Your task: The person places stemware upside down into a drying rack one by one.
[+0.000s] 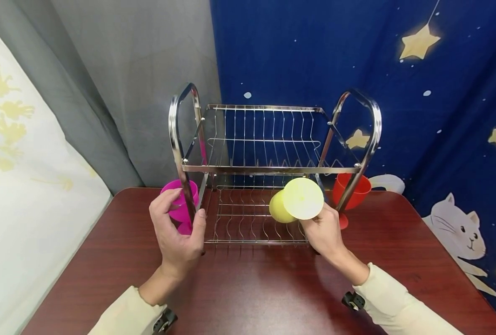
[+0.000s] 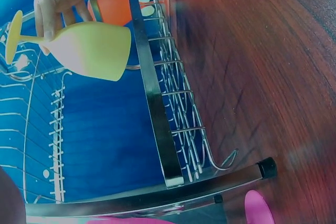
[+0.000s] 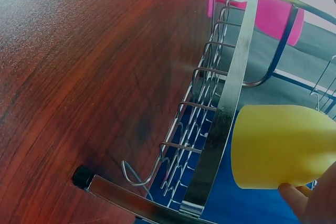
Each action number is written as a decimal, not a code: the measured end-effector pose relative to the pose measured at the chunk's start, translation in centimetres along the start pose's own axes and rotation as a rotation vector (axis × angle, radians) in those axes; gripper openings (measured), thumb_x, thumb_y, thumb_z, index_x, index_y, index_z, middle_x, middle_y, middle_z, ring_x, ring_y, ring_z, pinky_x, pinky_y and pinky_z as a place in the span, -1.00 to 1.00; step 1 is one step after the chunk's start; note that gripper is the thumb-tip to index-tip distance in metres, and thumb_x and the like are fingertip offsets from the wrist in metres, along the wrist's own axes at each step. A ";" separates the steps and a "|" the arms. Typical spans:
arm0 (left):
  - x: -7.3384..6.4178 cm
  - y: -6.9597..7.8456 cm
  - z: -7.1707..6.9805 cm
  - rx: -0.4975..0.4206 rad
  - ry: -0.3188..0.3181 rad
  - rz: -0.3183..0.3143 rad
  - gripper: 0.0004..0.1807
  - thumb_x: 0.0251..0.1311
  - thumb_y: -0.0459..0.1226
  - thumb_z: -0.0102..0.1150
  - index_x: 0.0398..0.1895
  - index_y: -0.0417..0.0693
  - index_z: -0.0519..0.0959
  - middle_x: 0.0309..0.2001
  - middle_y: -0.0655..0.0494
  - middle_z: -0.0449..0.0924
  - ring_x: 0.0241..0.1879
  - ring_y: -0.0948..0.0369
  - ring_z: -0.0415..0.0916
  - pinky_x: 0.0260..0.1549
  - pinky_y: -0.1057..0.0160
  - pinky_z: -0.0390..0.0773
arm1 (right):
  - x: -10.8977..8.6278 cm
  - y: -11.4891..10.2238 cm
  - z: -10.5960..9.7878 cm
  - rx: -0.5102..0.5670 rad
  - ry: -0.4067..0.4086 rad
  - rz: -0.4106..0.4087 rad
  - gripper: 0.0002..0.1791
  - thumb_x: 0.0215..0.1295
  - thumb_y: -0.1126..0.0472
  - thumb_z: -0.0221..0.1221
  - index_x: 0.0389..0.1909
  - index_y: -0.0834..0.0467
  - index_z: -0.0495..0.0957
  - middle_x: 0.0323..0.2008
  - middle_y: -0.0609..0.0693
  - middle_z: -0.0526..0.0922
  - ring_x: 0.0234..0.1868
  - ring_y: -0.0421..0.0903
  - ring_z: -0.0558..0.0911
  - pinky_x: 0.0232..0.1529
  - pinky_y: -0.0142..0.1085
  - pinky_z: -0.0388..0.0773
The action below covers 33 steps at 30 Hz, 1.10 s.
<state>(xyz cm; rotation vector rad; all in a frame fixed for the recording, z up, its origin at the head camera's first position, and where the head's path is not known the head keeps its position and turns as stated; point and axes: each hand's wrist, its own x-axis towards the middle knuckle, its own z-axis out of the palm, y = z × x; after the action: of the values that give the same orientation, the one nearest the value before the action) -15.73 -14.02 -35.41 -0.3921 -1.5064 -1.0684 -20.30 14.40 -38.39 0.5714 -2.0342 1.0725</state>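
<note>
Upside down in my right hand [image 1: 325, 230] is a yellow plastic goblet [image 1: 282, 207]; its round foot faces up toward the head camera. In the left wrist view the fingers [image 2: 50, 30] grip it where the stem meets the bowl [image 2: 97, 51]. It is at the right part of a two-tier chrome dish rack [image 1: 269, 169], overlapping the upper front bar in the head view. My left hand [image 1: 177, 237] is at the rack's left front post, thumb and fingers spread on either side of it. Behind that hand stands a magenta goblet [image 1: 181, 211], partly hidden.
A red goblet [image 1: 358, 195] stands beside the rack's right posts, partly covered by one. The rack rests on a reddish-brown wooden table [image 1: 252, 288]. Behind the table hang a grey curtain [image 1: 147, 70] and a blue star-patterned curtain [image 1: 273, 46].
</note>
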 end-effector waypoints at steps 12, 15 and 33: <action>1.3 1.7 -0.3 0.019 -0.082 -0.146 -0.44 -0.01 -0.54 0.09 0.13 -0.58 0.28 -0.02 -0.49 0.35 -0.04 -0.11 0.37 -0.07 0.34 0.42 | 0.0 0.1 1.2 0.028 0.029 0.064 -0.78 -0.02 0.41 0.35 -0.28 0.23 0.73 -0.32 0.15 0.73 -0.25 0.00 0.67 -0.12 -0.51 0.48; 1.4 1.4 -0.4 0.035 -0.104 -0.149 -0.47 0.04 -0.59 0.06 0.16 -0.53 0.31 -0.06 -0.45 0.39 -0.10 -0.13 0.40 -0.12 0.33 0.47 | 0.0 0.2 1.6 0.000 0.032 0.086 -0.81 0.00 0.39 0.33 -0.30 0.20 0.74 -0.36 0.13 0.72 -0.27 -0.01 0.66 -0.16 -0.36 0.52; 1.6 0.7 -0.1 0.080 -0.113 -0.152 -0.50 0.01 -0.70 0.08 0.11 -0.51 0.39 -0.15 -0.41 0.42 -0.14 -0.02 0.42 -0.17 0.35 0.51 | 0.5 0.3 2.5 -0.067 0.045 0.232 -0.91 0.08 0.28 0.31 -0.37 0.16 0.73 -0.37 0.08 0.72 -0.24 0.06 0.67 -0.17 -0.01 0.54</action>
<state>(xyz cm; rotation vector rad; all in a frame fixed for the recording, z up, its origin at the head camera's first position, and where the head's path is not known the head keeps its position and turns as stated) -15.53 -14.19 -33.69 -0.2899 -1.6953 -1.1159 -21.87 12.45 -39.08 0.2794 -2.1255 1.1343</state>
